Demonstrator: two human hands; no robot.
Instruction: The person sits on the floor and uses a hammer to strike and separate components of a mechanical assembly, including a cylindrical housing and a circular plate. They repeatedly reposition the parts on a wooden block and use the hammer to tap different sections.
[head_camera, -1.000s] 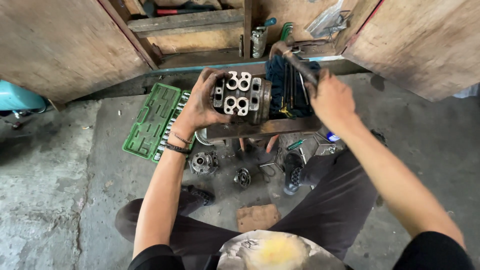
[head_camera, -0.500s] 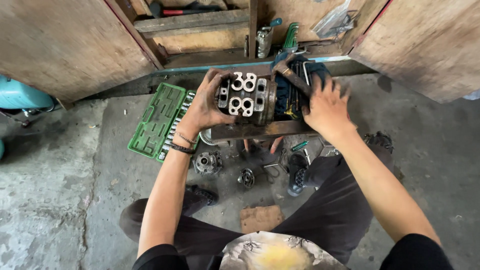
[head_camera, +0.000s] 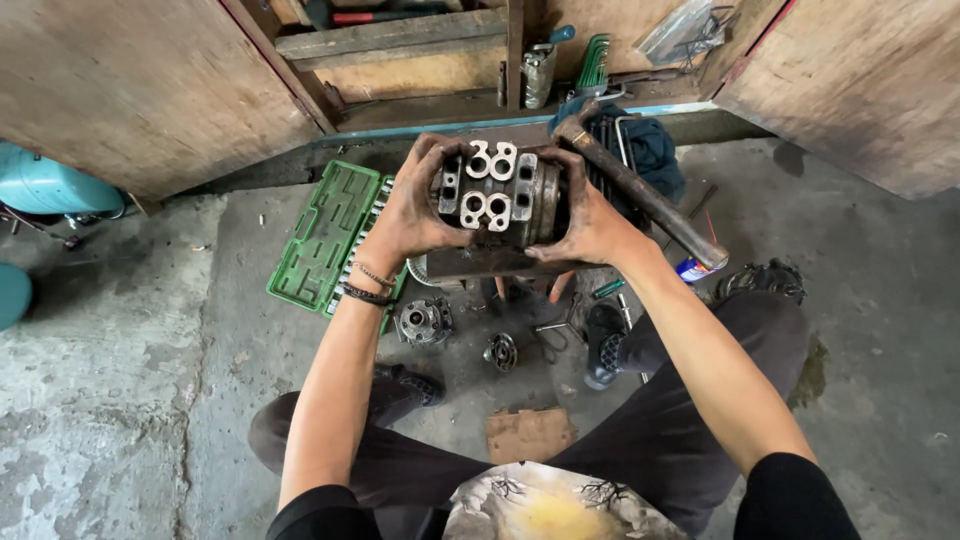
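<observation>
Grey metal block (head_camera: 497, 195), grimy, with round ports on its top face, held up in both hands over the concrete floor (head_camera: 130, 400) in front of an open wooden cabinet (head_camera: 420, 60). Left hand (head_camera: 415, 205) wraps its left side, fingers curled tight over the top edge. Right hand (head_camera: 590, 220) grips the right side, and a hammer (head_camera: 640, 190) lies slanted against that hand; whether the fingers also clasp it, can't tell. Green socket case (head_camera: 325, 235) lies open on the floor, left of the block. Small round parts (head_camera: 425, 322) lie on the floor below the hands.
</observation>
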